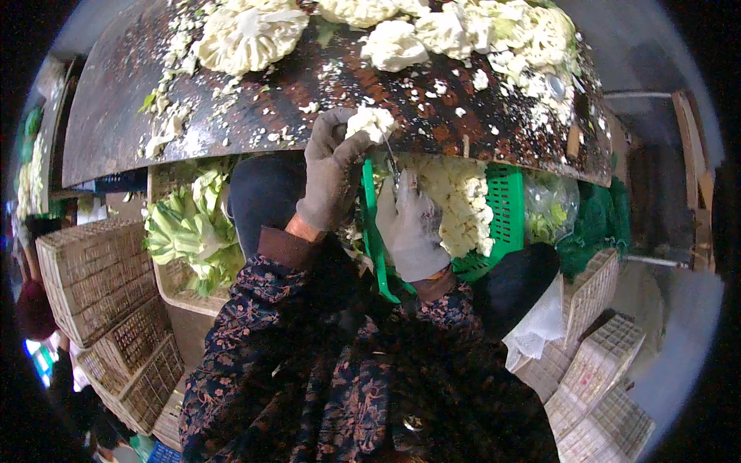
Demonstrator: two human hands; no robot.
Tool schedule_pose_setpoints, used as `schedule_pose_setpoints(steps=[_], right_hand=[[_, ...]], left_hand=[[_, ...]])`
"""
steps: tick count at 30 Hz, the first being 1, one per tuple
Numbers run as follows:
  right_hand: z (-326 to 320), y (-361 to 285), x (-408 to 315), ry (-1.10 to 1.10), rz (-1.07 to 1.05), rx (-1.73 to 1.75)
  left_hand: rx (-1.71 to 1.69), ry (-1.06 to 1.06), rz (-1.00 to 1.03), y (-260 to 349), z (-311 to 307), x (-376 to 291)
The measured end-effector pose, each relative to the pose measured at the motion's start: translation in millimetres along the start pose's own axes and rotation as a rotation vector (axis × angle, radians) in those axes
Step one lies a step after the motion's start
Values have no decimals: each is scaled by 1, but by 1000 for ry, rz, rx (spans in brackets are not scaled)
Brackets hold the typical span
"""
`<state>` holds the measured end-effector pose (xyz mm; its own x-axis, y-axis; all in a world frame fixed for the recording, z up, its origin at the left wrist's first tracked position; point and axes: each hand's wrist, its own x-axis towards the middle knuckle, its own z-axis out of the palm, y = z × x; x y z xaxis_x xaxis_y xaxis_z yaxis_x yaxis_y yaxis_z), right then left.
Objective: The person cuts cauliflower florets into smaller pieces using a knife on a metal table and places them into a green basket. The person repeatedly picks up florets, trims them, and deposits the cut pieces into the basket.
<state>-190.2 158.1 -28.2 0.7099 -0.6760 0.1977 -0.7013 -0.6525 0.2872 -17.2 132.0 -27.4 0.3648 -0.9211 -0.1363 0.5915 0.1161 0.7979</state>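
Near the table's front edge, my left hand, in a grey glove, grips a small cauliflower floret between thumb and fingers. A thin knife blade meets the floret's lower right side. Its handle is in my right hand, also gloved, and is mostly hidden by the fingers. Below that hand stands a green plastic basket holding many cut florets. On the dark table lie larger cauliflower pieces: a halved head at the left, a chunk in the middle and a pile at the right.
A crate of leafy trimmings is at my left, beside stacked plastic crates. More crates are at the lower right. A clear bag of leaves is beside the basket. A wooden handle lies near the table's right edge.
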Motion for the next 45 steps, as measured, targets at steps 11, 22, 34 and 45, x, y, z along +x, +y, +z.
schedule_pose_setpoints(steps=[11,22,34,45], right_hand=[[10,14,-51,102,430,609],[9,11,-62,-111,1201,1591],[-11,35,-47,173,326,589],[-17,26,-32,-12,537,671]], left_hand=[[-56,-122,-315,-43,20,-24],[-101,-102,-531,-47,16,-18],[158,-109,-487,-47,20,-21],[294,-219,-427,-40,25,-25]])
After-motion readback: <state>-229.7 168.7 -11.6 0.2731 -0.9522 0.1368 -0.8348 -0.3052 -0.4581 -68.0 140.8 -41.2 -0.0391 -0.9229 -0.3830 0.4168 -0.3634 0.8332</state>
